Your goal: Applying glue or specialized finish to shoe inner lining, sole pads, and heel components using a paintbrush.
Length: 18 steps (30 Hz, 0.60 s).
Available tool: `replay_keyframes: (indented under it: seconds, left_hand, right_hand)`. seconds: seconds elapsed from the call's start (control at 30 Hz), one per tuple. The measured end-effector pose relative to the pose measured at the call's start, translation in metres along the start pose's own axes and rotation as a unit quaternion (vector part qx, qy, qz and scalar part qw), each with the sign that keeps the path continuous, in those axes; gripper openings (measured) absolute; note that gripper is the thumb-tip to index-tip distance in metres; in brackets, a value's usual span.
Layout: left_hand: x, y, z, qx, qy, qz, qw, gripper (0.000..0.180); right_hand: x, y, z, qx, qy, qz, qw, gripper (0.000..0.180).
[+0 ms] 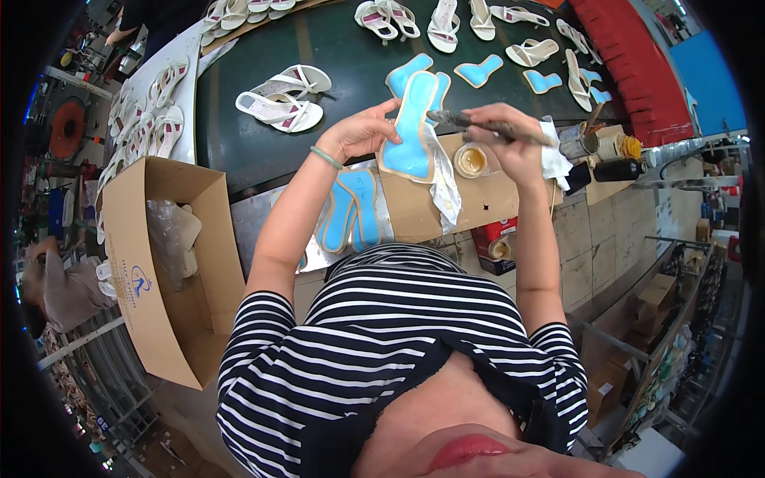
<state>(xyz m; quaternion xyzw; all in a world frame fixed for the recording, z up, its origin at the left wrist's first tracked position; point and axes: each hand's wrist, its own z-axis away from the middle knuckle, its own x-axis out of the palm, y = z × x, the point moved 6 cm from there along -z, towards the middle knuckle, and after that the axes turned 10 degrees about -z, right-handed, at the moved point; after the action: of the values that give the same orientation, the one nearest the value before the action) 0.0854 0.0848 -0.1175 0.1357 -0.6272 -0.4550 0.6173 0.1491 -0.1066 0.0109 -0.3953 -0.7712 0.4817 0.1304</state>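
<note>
My left hand (362, 131) holds a light blue shoe insole with a tan rim (412, 127) up over the table edge. A glue brush (478, 124) is gripped in my right hand (510, 135), its bristled tip touching the insole's right edge. A white rag (555, 158) is tucked under my right hand. Just below the brush sits a small round pot of yellowish glue (470, 161). Two more blue insoles (351, 213) lie on the board near my left forearm.
An open cardboard box (171, 263) stands at my left. White sandals (283, 99) and several blue insoles (478, 72) lie on the dark green table (239, 143). Cans and a black bottle (613, 169) stand at the right. A red tin (496, 243) sits below the board.
</note>
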Motion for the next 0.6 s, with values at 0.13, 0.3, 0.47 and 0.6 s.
replay_keyframes:
  seconds: [0.13, 0.3, 0.47, 0.6]
  left_hand:
    - [-0.003, 0.004, -0.001, 0.020, -0.017, -0.009, 1.000, 0.075]
    - [-0.001, 0.010, 0.003, 0.029, -0.003, 0.000, 1.000, 0.076]
    - [0.008, 0.006, -0.015, -0.010, -0.029, -0.040, 0.999, 0.077]
    - [-0.001, 0.006, -0.018, -0.006, -0.020, -0.061, 0.998, 0.077]
  right_hand:
    - [0.026, -0.013, 0.038, 0.000, -0.140, 0.096, 0.986, 0.019]
    - [0.002, -0.034, 0.051, 0.078, -0.117, -0.014, 0.990, 0.017]
    - [0.007, 0.001, 0.021, 0.122, -0.094, -0.043, 0.987, 0.016]
    - [-0.005, -0.002, 0.005, -0.005, -0.015, 0.037, 0.999, 0.016]
